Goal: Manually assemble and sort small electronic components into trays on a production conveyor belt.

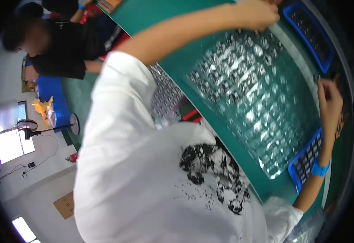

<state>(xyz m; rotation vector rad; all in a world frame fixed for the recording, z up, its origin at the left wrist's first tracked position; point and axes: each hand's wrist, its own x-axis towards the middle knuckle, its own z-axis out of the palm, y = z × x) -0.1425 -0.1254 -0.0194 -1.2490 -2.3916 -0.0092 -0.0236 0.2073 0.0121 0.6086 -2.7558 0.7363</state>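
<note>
White shirt (144, 170) nearest me. I can't tell whether my left hand (260, 16) or right hand (330, 101) grips anything. The clear pocketed tray (262, 123) lies part-filled on the green table (152, 16); filling seems underway, next calling for careful seating.

I see passing room along the bare green bench strip (221, 131) on the near side of the clear tray (282, 121). Along the tray's far edge, the right hand (329, 99), one blue bin (326, 64) and another blue bin (293, 174) crowd things; the left forearm (185, 34) bars its left end.
</note>
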